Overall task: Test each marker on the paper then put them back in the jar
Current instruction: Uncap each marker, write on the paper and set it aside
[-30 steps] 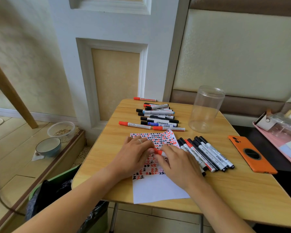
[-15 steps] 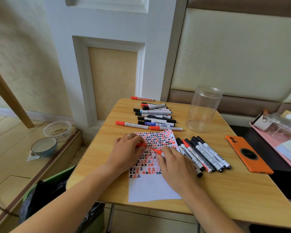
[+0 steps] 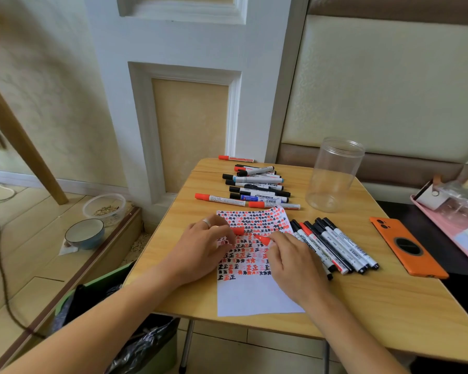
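A white paper (image 3: 257, 295) covered in red and black marks lies on the wooden table (image 3: 376, 306). My left hand (image 3: 203, 247) pinches a red cap (image 3: 238, 231) over the paper. My right hand (image 3: 292, 260) grips an uncapped red marker (image 3: 264, 239), its tip pointing left toward the cap, a short gap apart. A clear empty jar (image 3: 334, 175) stands upright at the back right. Several markers (image 3: 257, 184) lie in a pile behind the paper. Another row of markers (image 3: 335, 244) lies just right of my right hand.
An orange phone (image 3: 408, 247) lies face down at the table's right. A pink tray (image 3: 454, 211) with packets sits beyond it. Left of the table, on the floor, are a bowl (image 3: 84, 233), a clear tub (image 3: 104, 207) and a bin with a black bag (image 3: 97, 306).
My hands have drawn apart: the left has pulled the red cap off the marker, leaving the tip bare in my right hand.
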